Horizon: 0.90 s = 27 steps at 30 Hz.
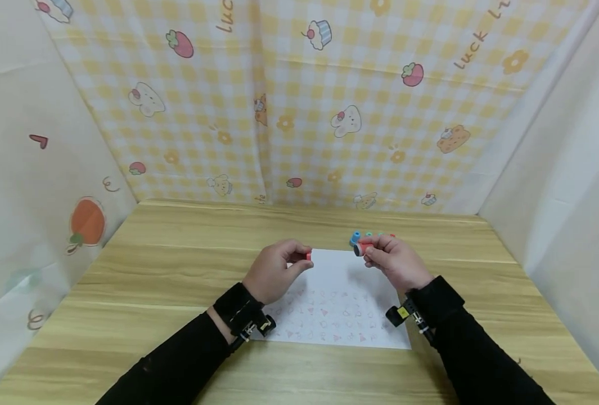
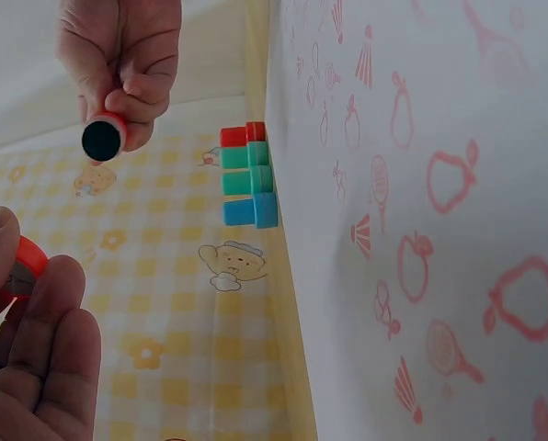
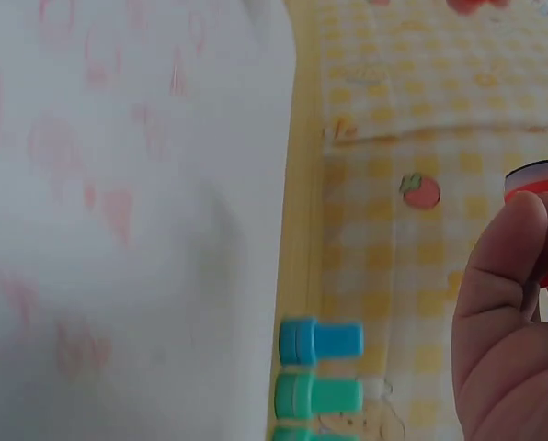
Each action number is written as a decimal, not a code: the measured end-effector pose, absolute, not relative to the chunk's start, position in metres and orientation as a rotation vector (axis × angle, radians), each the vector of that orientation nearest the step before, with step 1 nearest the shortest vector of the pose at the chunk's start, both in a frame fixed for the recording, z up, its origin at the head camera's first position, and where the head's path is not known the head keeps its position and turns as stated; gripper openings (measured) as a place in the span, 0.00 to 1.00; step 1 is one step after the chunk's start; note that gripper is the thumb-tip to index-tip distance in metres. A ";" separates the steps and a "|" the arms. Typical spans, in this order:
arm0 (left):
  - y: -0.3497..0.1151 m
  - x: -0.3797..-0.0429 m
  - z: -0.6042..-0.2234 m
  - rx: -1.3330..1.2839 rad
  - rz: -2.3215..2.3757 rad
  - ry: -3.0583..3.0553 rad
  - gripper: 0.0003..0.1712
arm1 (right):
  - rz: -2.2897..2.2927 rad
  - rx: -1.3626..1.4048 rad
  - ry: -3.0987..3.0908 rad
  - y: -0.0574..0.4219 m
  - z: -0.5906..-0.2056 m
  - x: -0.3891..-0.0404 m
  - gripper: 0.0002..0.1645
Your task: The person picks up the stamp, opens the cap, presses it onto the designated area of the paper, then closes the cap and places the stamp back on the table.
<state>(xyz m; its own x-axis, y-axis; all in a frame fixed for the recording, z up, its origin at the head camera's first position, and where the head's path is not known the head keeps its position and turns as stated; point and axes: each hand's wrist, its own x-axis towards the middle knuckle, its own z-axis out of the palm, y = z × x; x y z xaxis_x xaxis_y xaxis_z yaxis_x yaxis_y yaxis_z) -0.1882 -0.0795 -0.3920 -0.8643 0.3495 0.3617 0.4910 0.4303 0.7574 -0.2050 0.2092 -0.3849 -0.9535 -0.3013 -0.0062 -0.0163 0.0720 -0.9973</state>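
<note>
My left hand (image 1: 274, 274) pinches a small round red cap (image 2: 32, 256) between thumb and fingers, above the left side of the paper. In my right hand (image 1: 399, 263) is a red stamp (image 1: 366, 248), gripped by its body, with its dark round face (image 2: 101, 141) uncovered and turned toward the left hand. Both hands are raised and apart from each other. Beneath them lies a white sheet of paper (image 1: 337, 270), whose lower part carries rows of red prints such as pears, rackets and shuttlecocks.
Behind the paper's far edge several capped stamps stand in a row: a blue stamp (image 2: 246, 211), green stamps (image 2: 244, 183) and a red stamp (image 2: 241, 136). The wooden table (image 1: 178, 247) ends at a yellow checked cloth (image 1: 304, 124), with white cloth at both sides.
</note>
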 end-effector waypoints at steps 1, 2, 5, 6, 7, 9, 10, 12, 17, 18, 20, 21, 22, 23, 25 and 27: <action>-0.080 -0.188 -0.392 -0.749 -1.414 -2.529 0.09 | -1.910 -0.305 2.219 0.212 -0.384 -0.208 0.15; -0.080 -0.189 -0.392 -0.749 -1.411 -2.532 0.09 | -1.814 -0.287 2.323 0.215 -0.382 -0.211 0.16; -0.082 -0.190 -0.392 -0.742 -1.414 -2.536 0.08 | -1.428 -0.249 2.650 0.224 -0.377 -0.219 0.15; -0.082 -0.190 -0.393 -0.741 -1.414 -2.535 0.08 | -1.293 -0.252 2.734 0.226 -0.375 -0.221 0.14; -0.083 -0.191 -0.393 -0.738 -1.413 -2.535 0.08 | -1.176 -0.253 2.799 0.229 -0.374 -0.223 0.13; -0.083 -0.191 -0.392 -0.733 -1.414 -2.537 0.08 | -1.006 -0.271 2.876 0.235 -0.373 -0.226 0.13; -0.083 -0.191 -0.392 -0.734 -1.412 -2.537 0.08 | -0.953 -0.283 2.895 0.237 -0.373 -0.228 0.14; -0.083 -0.191 -0.392 -0.735 -1.414 -2.537 0.08 | -0.871 -0.309 2.919 0.242 -0.373 -0.230 0.13; -0.084 -0.192 -0.393 -0.720 -1.408 -2.550 0.08 | -0.711 -0.336 2.985 0.246 -0.382 -0.236 0.07; -0.084 -0.192 -0.394 -0.718 -1.404 -2.551 0.08 | -0.690 -0.334 2.993 0.247 -0.383 -0.237 0.07; -0.084 -0.192 -0.394 -0.711 -1.401 -2.555 0.07 | -0.639 -0.334 3.004 0.247 -0.386 -0.239 0.07; -0.084 -0.192 -0.395 -0.708 -1.398 -2.556 0.07 | -0.616 -0.333 3.006 0.247 -0.387 -0.240 0.07; -0.084 -0.193 -0.395 -0.708 -1.396 -2.556 0.07 | -0.601 -0.337 3.010 0.247 -0.388 -0.240 0.08; -0.084 -0.193 -0.395 -0.709 -1.396 -2.555 0.07 | -0.585 -0.341 3.013 0.247 -0.389 -0.241 0.08; -0.084 -0.193 -0.394 -0.709 -1.397 -2.556 0.08 | -0.548 -0.357 3.024 0.248 -0.391 -0.242 0.09; -0.083 -0.193 -0.394 -0.712 -1.396 -2.556 0.08 | -0.523 -0.369 3.028 0.247 -0.393 -0.244 0.09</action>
<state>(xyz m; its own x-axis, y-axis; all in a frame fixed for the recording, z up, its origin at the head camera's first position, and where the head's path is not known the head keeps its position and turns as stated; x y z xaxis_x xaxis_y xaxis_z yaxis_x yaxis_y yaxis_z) -0.1930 -0.0834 -0.3937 -0.8775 0.3363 0.3420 0.4695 0.4562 0.7559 -0.2436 0.2474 -0.3928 -0.9706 -0.2408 -0.0049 -0.2252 0.9145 -0.3361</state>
